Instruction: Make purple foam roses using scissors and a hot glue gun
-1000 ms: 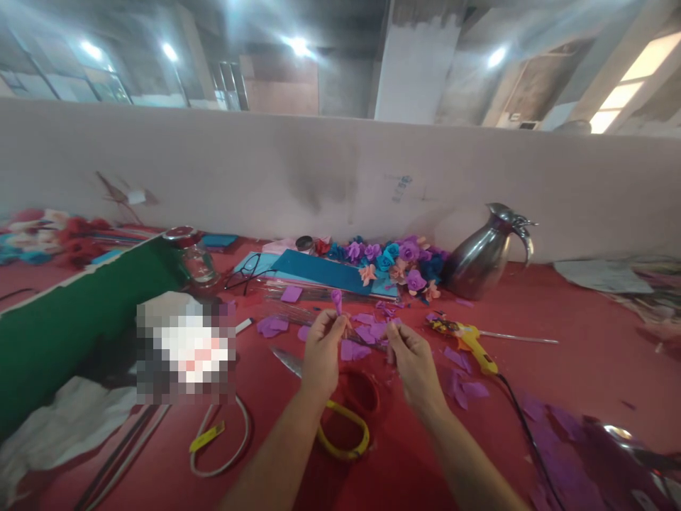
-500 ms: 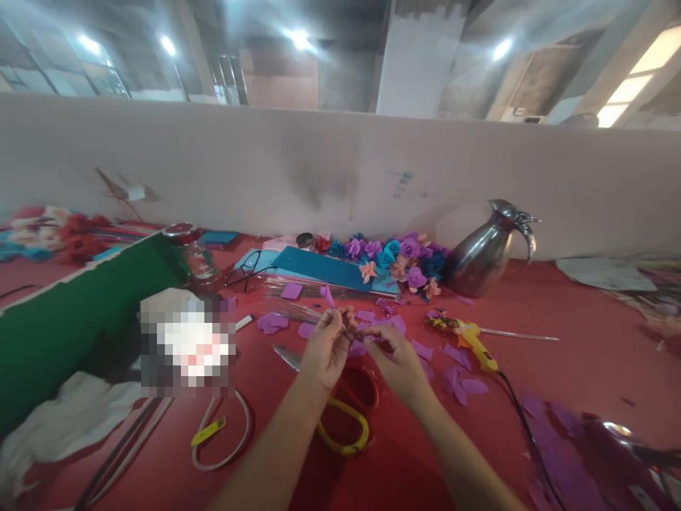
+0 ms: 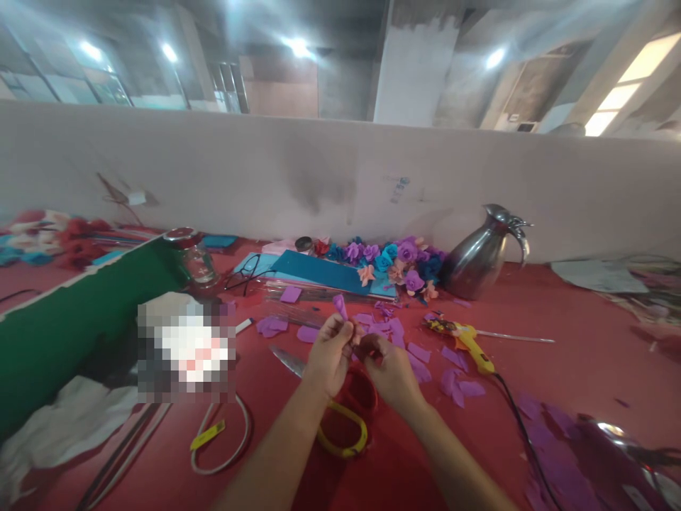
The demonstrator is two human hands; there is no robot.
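Observation:
My left hand (image 3: pixel 330 355) pinches a small purple paper flower bud (image 3: pixel 339 306), rolled into a cone, its top poking up above the thumb and fingers. Close beside it, my right hand (image 3: pixel 391 372) has its fingers curled together near the bud's lower end; whatever they pinch is hidden. Under and between the forearms lies a pair of scissors (image 3: pixel 345 434) with yellow and red handles, its blade pointing to the left. Purple paper petals (image 3: pixel 272 326) are scattered around both hands.
A yellow glue gun (image 3: pixel 476 349) with a clear stick and black cord lies to the right. Behind are paper flowers (image 3: pixel 407 252), blue sheets (image 3: pixel 319 270) and a metal jug (image 3: pixel 479 255). To the left stand a glass jar (image 3: pixel 196 259) and a green panel (image 3: pixel 96 305); a white cable (image 3: pixel 247 426) curls nearby.
The purple bud has shifted slightly right and down with my left hand. My right hand's fingers have curled in more, and its wrist has turned.

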